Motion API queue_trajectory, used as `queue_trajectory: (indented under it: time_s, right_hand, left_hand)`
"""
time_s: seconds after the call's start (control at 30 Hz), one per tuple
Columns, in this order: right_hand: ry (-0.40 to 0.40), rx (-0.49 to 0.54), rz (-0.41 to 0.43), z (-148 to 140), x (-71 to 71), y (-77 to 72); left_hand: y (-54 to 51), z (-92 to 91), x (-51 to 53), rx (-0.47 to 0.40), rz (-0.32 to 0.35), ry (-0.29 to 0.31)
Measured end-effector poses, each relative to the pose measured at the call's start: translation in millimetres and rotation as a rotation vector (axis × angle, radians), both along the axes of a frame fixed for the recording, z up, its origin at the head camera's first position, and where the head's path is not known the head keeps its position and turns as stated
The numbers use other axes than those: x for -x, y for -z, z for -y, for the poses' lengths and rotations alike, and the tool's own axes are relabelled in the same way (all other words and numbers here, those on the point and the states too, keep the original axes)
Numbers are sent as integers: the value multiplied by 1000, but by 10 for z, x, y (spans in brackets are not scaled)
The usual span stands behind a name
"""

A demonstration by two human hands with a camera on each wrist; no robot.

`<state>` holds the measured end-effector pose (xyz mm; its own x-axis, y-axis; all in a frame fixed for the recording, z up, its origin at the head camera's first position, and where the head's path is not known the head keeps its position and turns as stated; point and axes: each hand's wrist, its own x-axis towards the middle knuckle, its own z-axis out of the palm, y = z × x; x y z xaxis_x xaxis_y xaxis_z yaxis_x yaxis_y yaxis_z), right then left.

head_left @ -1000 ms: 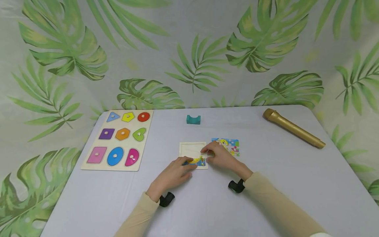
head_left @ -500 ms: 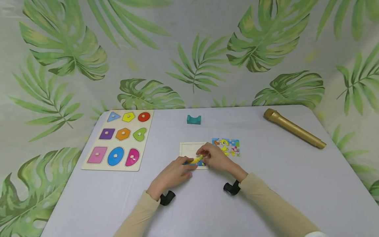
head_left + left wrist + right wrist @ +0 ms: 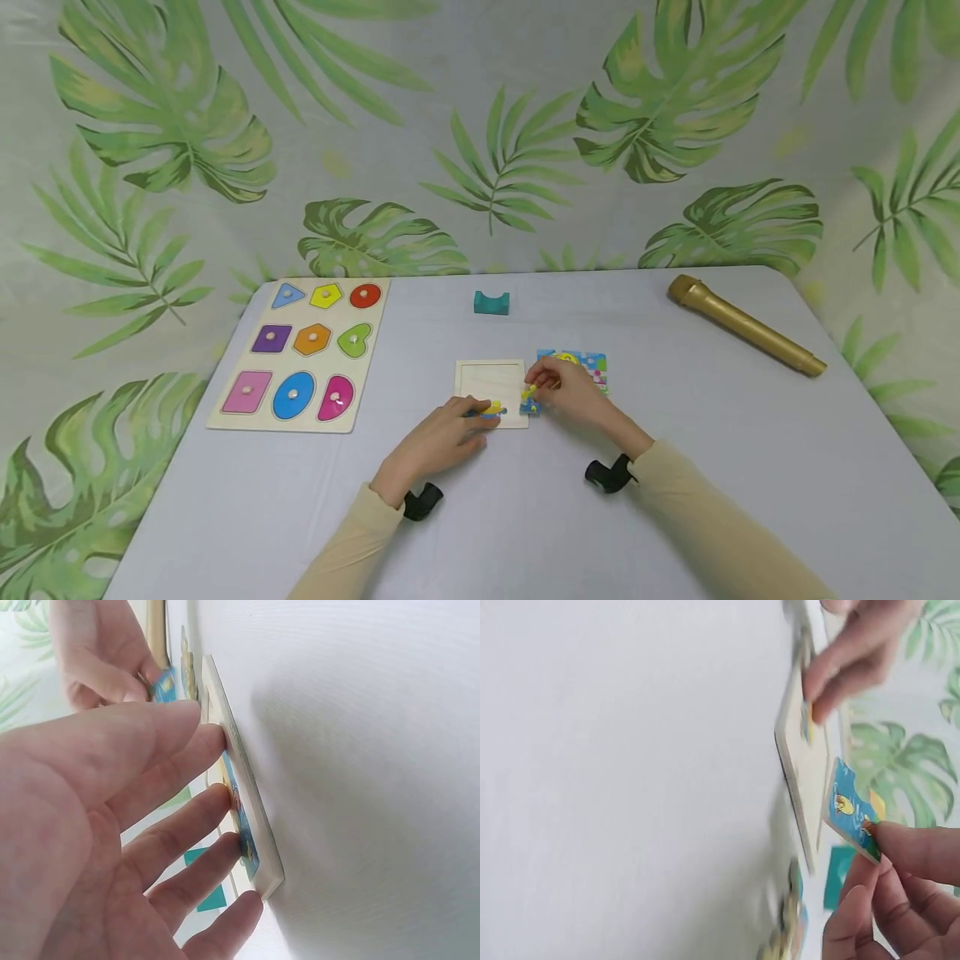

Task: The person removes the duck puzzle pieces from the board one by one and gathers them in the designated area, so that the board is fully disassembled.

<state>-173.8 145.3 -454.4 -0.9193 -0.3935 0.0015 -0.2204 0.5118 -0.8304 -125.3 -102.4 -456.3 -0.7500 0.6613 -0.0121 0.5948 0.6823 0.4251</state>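
Note:
My right hand pinches a blue jigsaw piece with a yellow duck printed on it. In the right wrist view the piece is held tilted, clear of the tabletop, beside the right edge of the wooden puzzle tray. Spread, fairly straight fingers of my left hand rest on the tray's lower left and on blue-and-yellow jigsaw pieces lying in it; the fingers partly cover these. Behind my right hand lie several loose jigsaw pieces, partly hidden by it.
A shape board with knobbed coloured shapes lies at the left. At the back stands a teal block with a curved notch. A gold microphone lies at the back right. Leaf-patterned cloth hangs behind the table.
My right hand dipped left to the tray's lower right, then moved back right, with a jigsaw piece now out of the tray in its fingers. My left hand stays in place.

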Motion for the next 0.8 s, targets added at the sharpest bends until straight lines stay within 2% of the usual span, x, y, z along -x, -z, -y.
queue_trajectory:
  time_s: [0.2,0.43,0.53,0.8]
  right_hand:
    - [82,-65,56,-428,-10,-71]
    - [119,-129,103,-758,-49,-50]
    - [120,-152,76,-791,-56,-9]
    - [112,-284,-81,-773,-80,101]
  left_hand:
    - [14,2,-8,3,4,-7]
    - [14,5,1,5,1,-6]
    - [14,3,4,14,2,-11]
    - [28,-2,0,8,2,-15]
